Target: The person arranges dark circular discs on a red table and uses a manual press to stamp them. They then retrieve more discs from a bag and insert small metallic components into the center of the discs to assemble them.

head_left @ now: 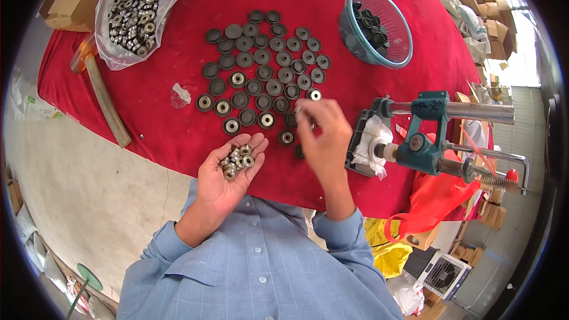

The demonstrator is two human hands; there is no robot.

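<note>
My left hand [228, 169] is palm up near the front edge of the table, cupping a small heap of shiny metal bearings [231, 165]. To its right, my right hand [323, 136] is over the near right side of a group of round black plastic wheels [262, 56], thumb and forefinger pinched together. Whatever small thing is between those fingertips is too blurred to make out. Several wheels along the near side have a silver bearing in the centre, such as one wheel [231, 125] beyond my left hand. Part of the group is hidden behind my right hand.
On the red cloth [160, 124] are a clear bag of bearings [133, 15], a wooden-handled hammer [106, 98], and a blue-tinted clear bowl [397, 21] with black parts. A green hand press [424, 136] stands at right. A red bag [435, 198] hangs beside it.
</note>
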